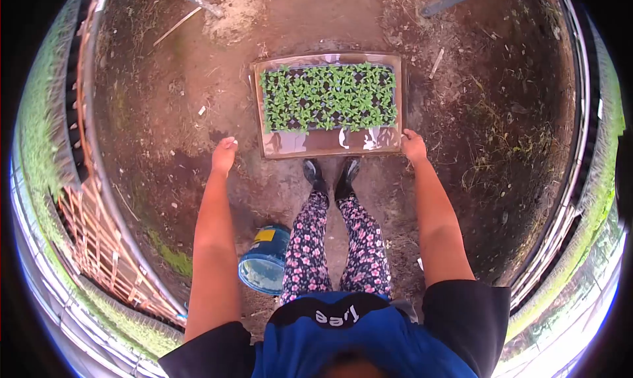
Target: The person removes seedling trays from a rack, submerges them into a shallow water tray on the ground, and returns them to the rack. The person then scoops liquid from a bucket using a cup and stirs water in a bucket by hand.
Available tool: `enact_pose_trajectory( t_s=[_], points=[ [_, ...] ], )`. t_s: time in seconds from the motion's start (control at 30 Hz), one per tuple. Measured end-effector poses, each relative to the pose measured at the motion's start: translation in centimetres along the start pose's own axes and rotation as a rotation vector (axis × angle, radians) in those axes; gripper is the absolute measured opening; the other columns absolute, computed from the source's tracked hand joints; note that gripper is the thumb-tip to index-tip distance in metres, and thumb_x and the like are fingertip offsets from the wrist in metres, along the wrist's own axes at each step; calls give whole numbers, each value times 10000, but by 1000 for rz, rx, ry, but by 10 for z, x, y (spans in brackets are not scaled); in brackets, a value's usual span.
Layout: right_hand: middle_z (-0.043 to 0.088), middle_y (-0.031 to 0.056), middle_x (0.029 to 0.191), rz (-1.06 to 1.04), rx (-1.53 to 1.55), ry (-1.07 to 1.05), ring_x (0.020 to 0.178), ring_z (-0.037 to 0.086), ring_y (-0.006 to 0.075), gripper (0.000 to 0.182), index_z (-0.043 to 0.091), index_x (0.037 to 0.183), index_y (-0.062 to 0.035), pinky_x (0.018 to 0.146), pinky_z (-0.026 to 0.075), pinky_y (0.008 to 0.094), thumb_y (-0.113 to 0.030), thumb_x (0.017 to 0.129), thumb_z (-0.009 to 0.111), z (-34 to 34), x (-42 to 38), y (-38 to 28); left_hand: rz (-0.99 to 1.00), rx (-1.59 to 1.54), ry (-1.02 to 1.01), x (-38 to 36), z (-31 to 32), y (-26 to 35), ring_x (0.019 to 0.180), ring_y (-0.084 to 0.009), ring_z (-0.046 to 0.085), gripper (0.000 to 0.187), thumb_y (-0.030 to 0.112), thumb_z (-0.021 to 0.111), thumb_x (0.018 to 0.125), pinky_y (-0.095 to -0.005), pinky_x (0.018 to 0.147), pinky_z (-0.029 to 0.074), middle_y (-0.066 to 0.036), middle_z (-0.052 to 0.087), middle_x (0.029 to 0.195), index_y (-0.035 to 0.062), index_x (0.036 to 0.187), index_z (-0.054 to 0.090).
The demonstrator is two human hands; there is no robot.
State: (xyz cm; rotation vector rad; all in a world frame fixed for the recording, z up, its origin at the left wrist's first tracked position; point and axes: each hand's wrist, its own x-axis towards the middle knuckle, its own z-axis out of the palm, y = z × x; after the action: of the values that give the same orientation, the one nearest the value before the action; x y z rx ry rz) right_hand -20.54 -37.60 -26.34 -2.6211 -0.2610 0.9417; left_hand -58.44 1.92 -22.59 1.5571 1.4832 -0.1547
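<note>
Two bare hands of mine reach forward over one shallow basin [283,147], which holds one tray [265,107] of many small green seedlings [330,97], too crowded to count. My left hand [225,155] has its fingers partly curled, out to the left of the basin and clear of its rim; I cannot tell whether it has hold of anything. My right hand [413,147] is also partly curled, right at the basin's near right corner; whether it grips the rim I cannot tell. The tray lies ahead of both hands and between them: forward and right of my left, forward and left of my right, with wet brown surface showing on its near side. Two dark boots [347,177] stand just behind the basin, and one blue bucket [267,256] sits beside my left leg.
</note>
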Motion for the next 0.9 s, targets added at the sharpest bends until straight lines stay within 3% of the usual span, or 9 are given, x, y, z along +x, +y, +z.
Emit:
enact_pose_trajectory(
  t_s=[0.13, 0.27, 0.33, 0.5, 0.53, 0.6, 0.63, 0.77, 0.9],
  points=[
    [580, 185, 946, -20, -96, 16, 931, 537, 317, 347, 550, 1033, -81, 798, 411, 379, -293, 763, 502, 22, 77, 2, -113, -152, 9, 87, 57, -24, 935, -163, 520, 306, 245, 526, 809, -287, 835, 377, -82, 588, 953, 9, 1002, 556],
    [572, 185, 981, -170, 12, 58, 942, 544, 297, 355, 550, 1022, -33, 798, 413, 366, -292, 790, 476, 80, 174, 68, -181, -212, 132, 154, 115, -40, 904, -150, 511, 324, 291, 511, 807, -294, 821, 381, -94, 586, 944, 21, 974, 581],
    [555, 176, 1034, -145, -79, 109, 986, 524, 281, 364, 532, 1055, -17, 840, 396, 335, -267, 796, 477, 106, 221, 104, -245, -180, 44, 219, 137, -94, 888, -143, 469, 401, 413, 455, 788, -353, 730, 353, -1, 534, 999, 151, 1089, 506],
    [557, 105, 1068, 38, 49, 83, 974, 527, 230, 335, 510, 1117, -44, 834, 394, 302, -176, 811, 470, 146, 306, 173, -430, -375, -57, 266, 169, -96, 1071, -198, 433, 441, 374, 399, 792, -406, 872, 277, -77, 455, 1207, 112, 1140, 468],
    [552, 73, 993, 98, 175, 13, 893, 521, 189, 323, 511, 1113, -59, 741, 398, 284, -165, 814, 453, 155, 316, 175, -475, -406, -98, 271, 175, -97, 1077, -201, 428, 440, 365, 399, 791, -408, 882, 266, -87, 443, 1218, 107, 1142, 465],
    [543, 7, 842, 226, 420, -113, 732, 508, 106, 306, 515, 1106, -89, 557, 408, 248, -143, 820, 421, 159, 327, 179, -461, -423, -87, 277, 182, -103, 919, -173, 438, 377, 344, 437, 767, -364, 794, 267, -64, 474, 1061, 110, 1057, 497],
    [436, -56, 684, 301, 511, -121, 569, 384, 54, 232, 543, 1014, -139, 433, 270, 205, -179, 809, 441, 152, 302, 137, -457, -418, -78, 281, 183, -108, 830, -146, 427, 342, 338, 457, 752, -329, 722, 273, -40, 487, 954, 120, 1008, 517],
    [402, -63, 608, 276, 384, -116, 503, 320, 59, 221, 541, 840, -154, 429, 213, 200, -363, 768, 539, 134, 279, 97, -303, -209, -167, 274, 178, -102, 643, -133, 427, 260, 341, 528, 757, -294, 588, 320, -8, 513, 765, 120, 895, 534],
    [521, -23, 645, -156, 465, -156, 589, 443, 62, 118, 551, 733, -95, 562, 364, 228, -195, 795, 548, 135, 261, 99, 34, 321, -64, 239, 181, -68, 714, -283, 551, 301, 347, 539, 773, -394, 633, 423, -123, 585, 793, 63, 868, 518]
  ],
)
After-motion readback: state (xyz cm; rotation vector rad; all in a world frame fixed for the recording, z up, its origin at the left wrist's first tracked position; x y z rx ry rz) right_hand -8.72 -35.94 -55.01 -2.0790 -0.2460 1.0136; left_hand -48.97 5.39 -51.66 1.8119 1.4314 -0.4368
